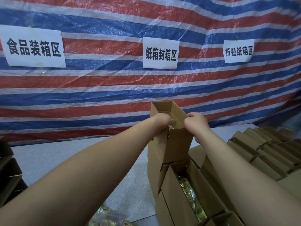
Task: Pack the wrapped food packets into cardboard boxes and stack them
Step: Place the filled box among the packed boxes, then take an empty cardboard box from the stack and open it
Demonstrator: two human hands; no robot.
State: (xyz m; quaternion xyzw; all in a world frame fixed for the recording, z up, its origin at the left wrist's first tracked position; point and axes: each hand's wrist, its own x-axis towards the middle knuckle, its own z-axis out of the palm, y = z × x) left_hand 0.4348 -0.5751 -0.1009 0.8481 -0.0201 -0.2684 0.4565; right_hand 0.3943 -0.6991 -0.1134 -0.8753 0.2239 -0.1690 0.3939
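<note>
A narrow cardboard box [178, 144] stands upright on top of other boxes, its top flaps open. My left hand [160, 123] grips its left side near the top, fingers curled at the opening. My right hand [196, 123] grips the right side of the same box. A shiny gold-wrapped packet [170, 128] shows just inside the opening between my hands. Below, an open box [182, 201] lies lengthwise with gold-wrapped packets [192, 194] inside it.
Folded cardboard boxes [263, 149] are stacked in rows at the right. Loose wrapped packets [104, 217] lie on the grey table [65, 160] at the bottom. Dark boxes [8, 173] sit at the left edge. A striped tarp [114, 87] with paper signs hangs behind.
</note>
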